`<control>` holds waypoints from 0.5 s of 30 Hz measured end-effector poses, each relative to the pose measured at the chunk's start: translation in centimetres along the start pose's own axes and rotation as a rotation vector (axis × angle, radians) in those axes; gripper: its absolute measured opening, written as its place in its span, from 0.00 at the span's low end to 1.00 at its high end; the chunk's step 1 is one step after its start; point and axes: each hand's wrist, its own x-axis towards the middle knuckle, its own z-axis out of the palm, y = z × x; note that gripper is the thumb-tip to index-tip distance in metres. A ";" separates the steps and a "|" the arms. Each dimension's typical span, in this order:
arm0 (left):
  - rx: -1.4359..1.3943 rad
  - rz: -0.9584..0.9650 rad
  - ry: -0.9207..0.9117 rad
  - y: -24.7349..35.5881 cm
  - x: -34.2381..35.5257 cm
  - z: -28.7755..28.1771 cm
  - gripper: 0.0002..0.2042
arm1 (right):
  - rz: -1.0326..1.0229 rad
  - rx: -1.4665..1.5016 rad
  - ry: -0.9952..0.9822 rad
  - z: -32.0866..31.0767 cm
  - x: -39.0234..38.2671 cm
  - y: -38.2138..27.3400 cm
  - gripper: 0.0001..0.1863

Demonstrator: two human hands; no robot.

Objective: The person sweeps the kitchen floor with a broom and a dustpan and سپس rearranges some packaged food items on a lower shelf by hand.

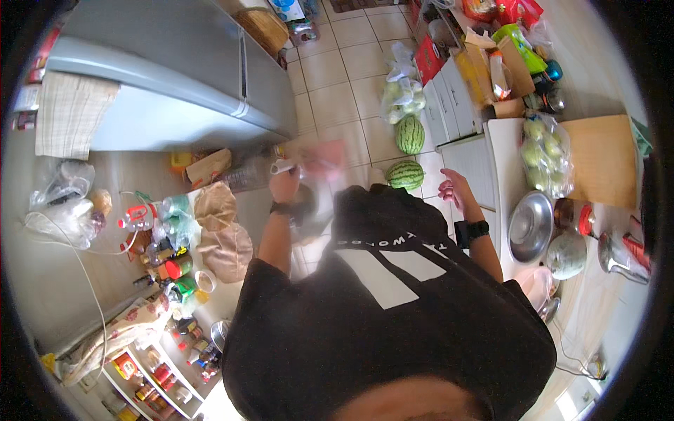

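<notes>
My left hand (284,184) grips a short white tubular piece (282,165), perhaps a handle; a blurred pink shape (323,158) lies just right of it, too hazy to name. My right hand (455,189) hangs open at my right side, index finger extended and others loosely bent, near the white lower cabinet (463,165). Two striped watermelons (405,173) (408,135) lie on the tiled floor (337,102) ahead of me, with a plastic bag of pale round produce (401,98) behind them.
A grey fridge (175,63) stands front left. The left counter holds brown cloths (225,249), bags and bottles. Shelves of jars sit lower left. The right counter holds bagged green fruit (544,154), cardboard (600,161), a steel basin (528,226) and a jug. Boxes and packets (512,63) crowd the back right.
</notes>
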 end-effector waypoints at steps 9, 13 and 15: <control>0.184 0.057 0.077 -4.2 5.6 1.8 0.10 | 0.091 -0.135 0.031 -1.8 4.5 -4.1 0.21; -0.069 0.179 0.155 -10.9 6.7 4.0 0.15 | 0.146 -0.184 0.048 0.9 5.9 -6.3 0.20; -0.242 0.203 0.134 -11.0 8.4 4.7 0.16 | 0.140 -0.201 0.085 1.6 6.4 -7.6 0.20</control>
